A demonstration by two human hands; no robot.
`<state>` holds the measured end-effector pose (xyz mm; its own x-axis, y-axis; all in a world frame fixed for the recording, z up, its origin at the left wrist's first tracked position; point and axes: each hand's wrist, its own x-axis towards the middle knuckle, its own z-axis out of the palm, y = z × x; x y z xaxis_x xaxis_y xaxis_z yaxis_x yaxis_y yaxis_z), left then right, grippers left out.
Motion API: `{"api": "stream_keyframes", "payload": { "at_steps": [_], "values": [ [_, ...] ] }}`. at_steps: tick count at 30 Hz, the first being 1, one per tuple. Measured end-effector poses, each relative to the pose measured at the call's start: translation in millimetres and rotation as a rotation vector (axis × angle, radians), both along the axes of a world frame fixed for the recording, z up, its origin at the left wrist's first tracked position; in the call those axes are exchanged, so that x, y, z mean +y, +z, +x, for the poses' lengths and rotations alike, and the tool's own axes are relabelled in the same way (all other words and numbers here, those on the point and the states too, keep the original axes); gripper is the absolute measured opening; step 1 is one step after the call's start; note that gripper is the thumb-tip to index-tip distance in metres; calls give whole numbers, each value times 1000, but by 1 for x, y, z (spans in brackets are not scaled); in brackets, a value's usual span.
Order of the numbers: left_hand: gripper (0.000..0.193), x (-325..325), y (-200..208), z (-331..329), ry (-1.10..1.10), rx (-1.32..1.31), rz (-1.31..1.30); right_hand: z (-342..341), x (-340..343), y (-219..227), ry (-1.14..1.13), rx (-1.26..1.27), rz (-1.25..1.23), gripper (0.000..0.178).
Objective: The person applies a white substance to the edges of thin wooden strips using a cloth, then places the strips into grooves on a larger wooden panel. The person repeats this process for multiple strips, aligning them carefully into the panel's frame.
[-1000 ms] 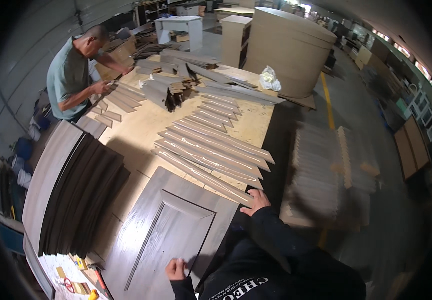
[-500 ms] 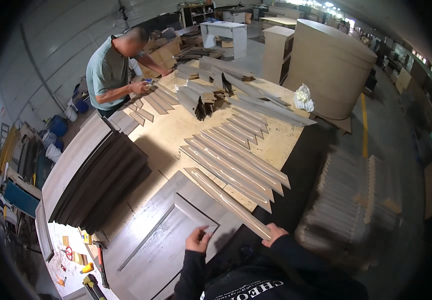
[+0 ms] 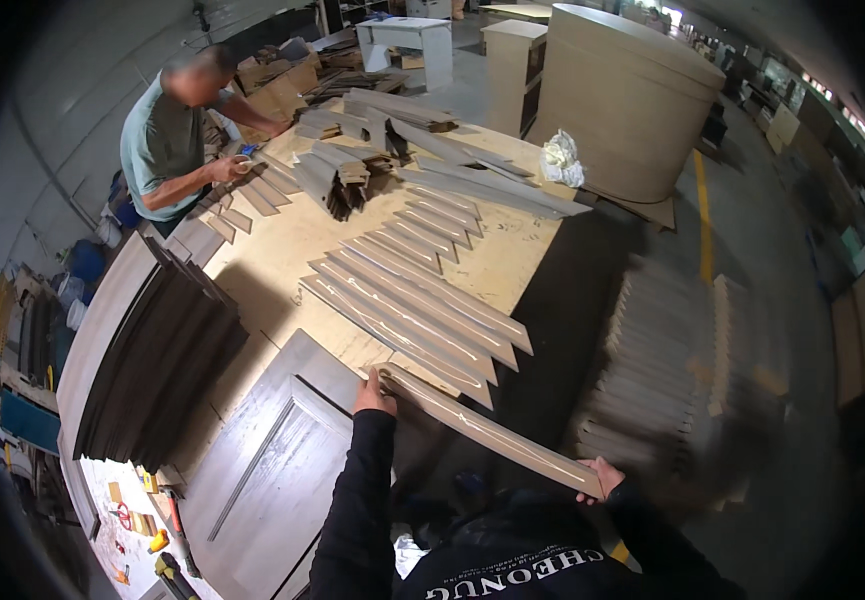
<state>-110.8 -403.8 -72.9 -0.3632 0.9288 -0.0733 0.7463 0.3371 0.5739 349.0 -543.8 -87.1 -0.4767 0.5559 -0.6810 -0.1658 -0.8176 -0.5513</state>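
Note:
Between my two hands is a long grey-brown wooden strip (image 3: 482,424) with angled ends and a wavy white line of what looks like glue along its face. My left hand (image 3: 374,394) is closed on its far left end, at the table's edge. The near right end is gripped by my right hand (image 3: 603,479), out past the table. To the left of my left arm lies a grey wooden panel (image 3: 264,540) with a recessed frame. Several similar strips (image 3: 412,318) with white lines lie side by side on the table just beyond.
A tall stack of dark boards (image 3: 157,365) stands at the left. Across the table (image 3: 497,262), a person (image 3: 167,150) bends over short strips. Tools, including a hammer (image 3: 182,535), lie lower left. A large brown rounded cabinet (image 3: 622,105) and strip piles (image 3: 642,370) are at the right.
My left hand has left the panel's corner and taken hold of the strip's far end. My right hand has carried the strip right, off the table's edge. The view has shifted right.

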Motion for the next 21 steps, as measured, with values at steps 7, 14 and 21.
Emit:
{"api": "stream_keyframes", "payload": {
  "at_steps": [7,14,21],
  "values": [
    [65,4,-18,11,1,87,43,6,9,31,30,-85,112,77],
    [65,-8,-13,20,-104,125,40,6,14,38,-33,-128,56,68],
    [56,-31,1,58,-179,199,156,10,21,38,-31,-216,116,63]
  ]
}}
